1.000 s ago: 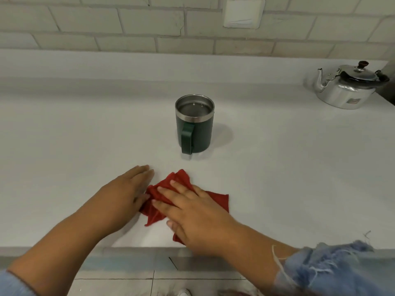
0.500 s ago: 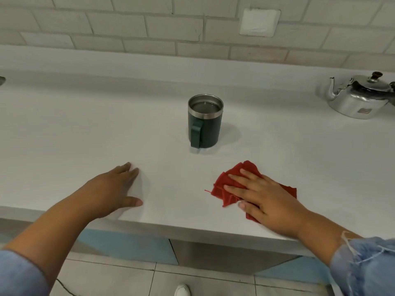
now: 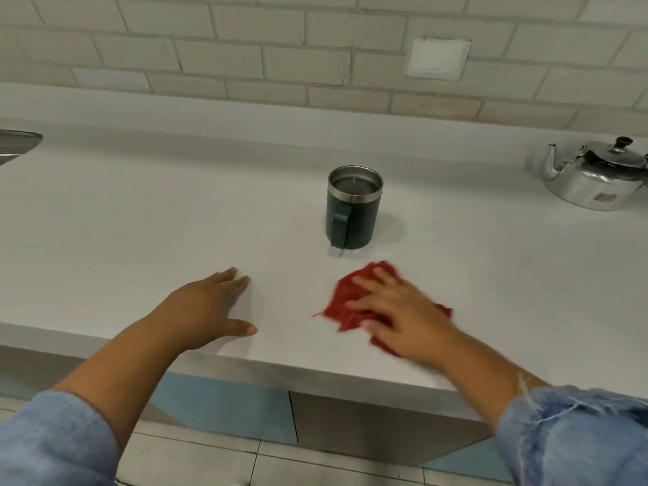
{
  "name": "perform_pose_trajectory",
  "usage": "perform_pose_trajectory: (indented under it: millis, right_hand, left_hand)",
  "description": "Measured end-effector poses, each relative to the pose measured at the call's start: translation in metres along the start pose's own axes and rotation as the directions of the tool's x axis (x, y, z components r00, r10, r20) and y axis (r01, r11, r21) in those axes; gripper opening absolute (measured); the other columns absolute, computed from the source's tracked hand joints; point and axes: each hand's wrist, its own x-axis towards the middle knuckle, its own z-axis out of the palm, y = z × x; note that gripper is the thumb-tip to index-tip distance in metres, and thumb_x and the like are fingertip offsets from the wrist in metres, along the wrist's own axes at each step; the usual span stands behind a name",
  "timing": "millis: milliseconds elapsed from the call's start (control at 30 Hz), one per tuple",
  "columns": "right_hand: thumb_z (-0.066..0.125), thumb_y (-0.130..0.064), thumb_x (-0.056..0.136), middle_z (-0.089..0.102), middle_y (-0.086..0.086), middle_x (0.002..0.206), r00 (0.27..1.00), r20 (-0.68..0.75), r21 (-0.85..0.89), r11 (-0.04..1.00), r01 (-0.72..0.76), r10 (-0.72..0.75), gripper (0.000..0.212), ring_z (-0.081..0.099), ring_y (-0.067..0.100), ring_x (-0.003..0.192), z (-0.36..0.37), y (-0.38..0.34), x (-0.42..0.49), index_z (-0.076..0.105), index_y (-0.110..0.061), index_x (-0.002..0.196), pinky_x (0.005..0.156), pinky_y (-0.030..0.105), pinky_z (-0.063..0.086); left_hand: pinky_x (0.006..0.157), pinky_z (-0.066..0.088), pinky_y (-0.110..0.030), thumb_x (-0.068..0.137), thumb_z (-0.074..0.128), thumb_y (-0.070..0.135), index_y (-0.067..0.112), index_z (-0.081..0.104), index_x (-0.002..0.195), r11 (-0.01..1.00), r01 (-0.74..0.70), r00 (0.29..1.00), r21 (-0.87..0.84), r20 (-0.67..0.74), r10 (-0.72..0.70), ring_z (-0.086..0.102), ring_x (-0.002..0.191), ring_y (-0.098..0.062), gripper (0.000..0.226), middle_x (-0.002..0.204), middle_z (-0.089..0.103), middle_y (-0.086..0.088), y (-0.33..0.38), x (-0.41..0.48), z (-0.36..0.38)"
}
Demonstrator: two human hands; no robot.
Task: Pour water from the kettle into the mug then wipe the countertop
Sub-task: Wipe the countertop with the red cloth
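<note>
A dark green mug point(image 3: 353, 209) with a steel rim stands upright mid-counter, water inside, handle facing me. The shiny metal kettle point(image 3: 596, 178) sits at the far right, spout pointing left. A crumpled red cloth point(image 3: 345, 298) lies on the white countertop point(image 3: 140, 222) just in front of the mug. My right hand point(image 3: 399, 306) presses flat on the cloth with fingers spread, blurred by motion. My left hand point(image 3: 207, 306) rests flat and empty on the counter, left of the cloth, near the front edge.
A metal sink edge point(image 3: 15, 143) shows at the far left. A tiled wall with a white plate point(image 3: 437, 58) backs the counter. Below the counter's front edge are blue and grey cabinet fronts point(image 3: 224, 405) and a tiled floor.
My right hand slid the red cloth rightward away from my left hand, then slightly back toward the mug. My left hand stayed flat on the counter. The view shifted left.
</note>
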Motion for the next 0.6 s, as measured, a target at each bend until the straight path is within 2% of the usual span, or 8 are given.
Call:
perform_pose_trajectory:
  millis: [100,200,300,433,600]
  right_hand:
    - [0.041,-0.052,0.09,0.021,-0.012,0.157,0.973,-0.072,-0.101,0.969,-0.227,0.22,0.041,0.005,0.014,0.146,-0.017,0.04,-0.023,0.039,-0.046,0.131,0.119,0.044,0.012]
    - [0.017,-0.064,0.088,0.002,-0.015,0.159,0.957,0.03,-0.205,0.939,-0.277,0.289,0.051,-0.011,0.014,0.146,-0.016,0.047,-0.032,0.011,-0.057,0.139,0.119,0.041,0.001]
    - [-0.001,-0.07,0.082,-0.015,-0.021,0.156,0.967,0.097,-0.27,0.941,-0.203,0.236,0.05,-0.022,0.014,0.143,-0.006,0.012,-0.019,-0.011,-0.068,0.131,0.119,0.043,-0.004]
    - [0.013,-0.064,0.089,-0.016,-0.025,0.154,0.982,0.175,-0.218,0.976,-0.029,0.068,0.049,-0.028,0.009,0.141,0.014,-0.064,0.017,-0.006,-0.065,0.135,0.119,0.043,-0.007]
    - [0.02,-0.055,0.094,-0.005,-0.018,0.158,0.976,0.163,-0.159,0.973,0.168,-0.142,0.05,-0.021,0.019,0.144,0.053,-0.166,0.091,0.003,-0.057,0.141,0.117,0.046,-0.008]
  left_hand:
    - [0.11,0.031,-0.035,0.077,0.054,0.066,0.032,0.009,0.149,0.999,-0.032,0.999,0.013,-0.03,0.032,0.023,0.143,-0.016,0.092,0.159,0.003,0.01,-0.007,0.002,0.005]
    - [0.112,0.029,-0.033,0.082,0.054,0.059,0.031,0.018,0.148,0.994,-0.082,0.993,-0.074,-0.091,0.076,0.024,0.142,-0.014,0.08,0.159,0.011,0.011,-0.017,0.0,0.011]
    - [0.11,0.028,-0.026,0.091,0.054,0.039,0.027,0.039,0.14,0.953,-0.167,0.965,-0.252,-0.242,0.105,0.036,0.137,-0.014,0.053,0.151,0.035,0.007,-0.041,-0.003,0.008]
    - [0.106,0.029,-0.025,0.095,0.048,0.02,0.02,0.049,0.134,0.956,-0.153,0.936,-0.248,-0.348,0.06,0.037,0.136,-0.017,0.04,0.144,0.045,0.003,-0.099,-0.004,-0.004]
    - [0.111,0.029,-0.034,0.095,0.046,0.018,0.016,0.047,0.136,0.971,-0.027,0.934,-0.238,-0.353,-0.061,0.037,0.136,-0.022,0.041,0.146,0.043,-0.001,-0.173,0.011,-0.023]
